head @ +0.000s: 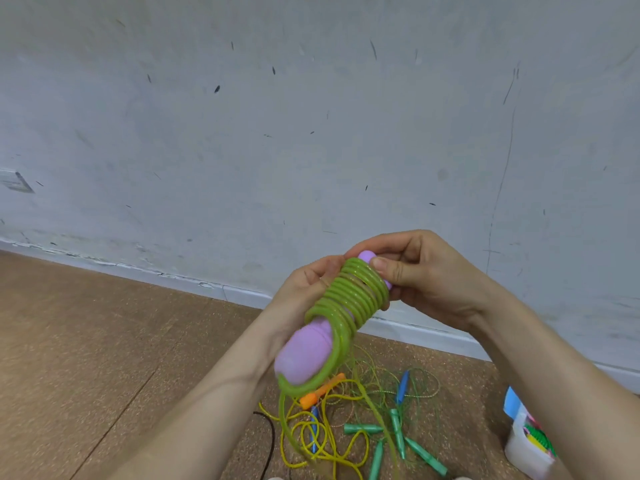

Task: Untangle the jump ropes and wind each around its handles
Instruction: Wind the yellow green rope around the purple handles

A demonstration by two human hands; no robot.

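Observation:
I hold a pair of purple jump-rope handles (304, 353) up in front of me, with a green rope (353, 296) coiled tightly around them in several turns. My left hand (304, 289) grips the handles from behind at the coil. My right hand (419, 271) pinches the top end of the handles and the last green turn. A loose length of the green rope hangs from the bottom of the coil to the floor. Below lies a tangled pile of ropes (346, 427) with green handles (398, 434), blue handles (403, 386) and an orange handle (320, 391).
A wooden floor (104, 341) meets a scuffed white wall (311, 116) at a white baseboard. A clear plastic container (526, 448) with colourful items stands at the lower right. A thin black cord (270, 438) runs across the floor left of the pile.

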